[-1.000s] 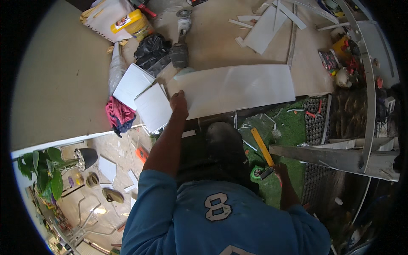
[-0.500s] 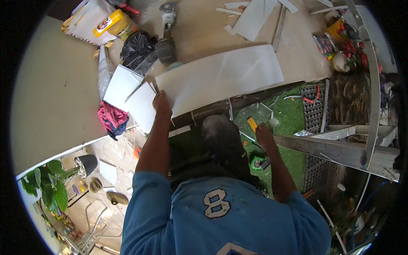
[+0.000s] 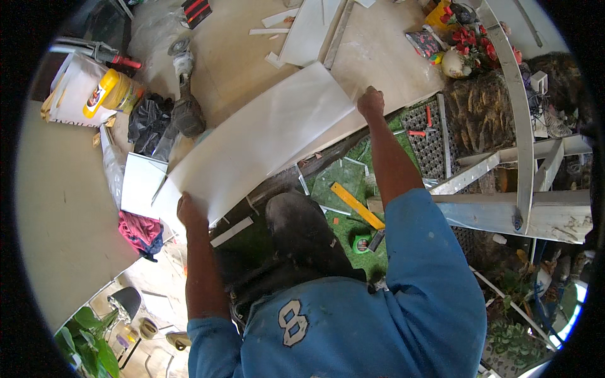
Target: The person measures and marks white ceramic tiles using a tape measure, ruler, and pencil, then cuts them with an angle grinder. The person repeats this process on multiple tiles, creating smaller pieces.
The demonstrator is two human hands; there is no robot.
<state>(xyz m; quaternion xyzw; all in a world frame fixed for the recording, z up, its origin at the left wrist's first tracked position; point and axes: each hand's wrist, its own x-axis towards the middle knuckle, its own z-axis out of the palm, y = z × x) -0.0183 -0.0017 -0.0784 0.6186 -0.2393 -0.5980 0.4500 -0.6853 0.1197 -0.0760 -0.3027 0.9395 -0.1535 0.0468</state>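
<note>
A long white panel [image 3: 265, 120] lies slanted across the pale surface, its right end farther from me. My left hand [image 3: 191, 209] is closed on its near left edge. Close beside the panel's right end is my right hand [image 3: 370, 103], fingers curled; whatever they hold, if anything, is hidden. A yellow straight bar with a dark end [image 3: 357, 205] lies on the green artificial grass [image 3: 343, 230] by my knee. Next to its dark end sits a green tape measure [image 3: 362, 244]. Smaller white sheets [image 3: 142, 184] lie left of the panel.
An angle grinder [image 3: 184, 94] rests beyond the panel, near a black plastic bag [image 3: 149, 123] and a yellow-lidded tub [image 3: 113, 94]. White offcuts [image 3: 309, 31] lie at the far side. A metal ladder [image 3: 523, 211] stands at the right, near red flowers [image 3: 469, 38].
My right hand has let go of the yellow bar and moved up to the panel's right end. The bar now lies on the grass. The view has shifted, too.
</note>
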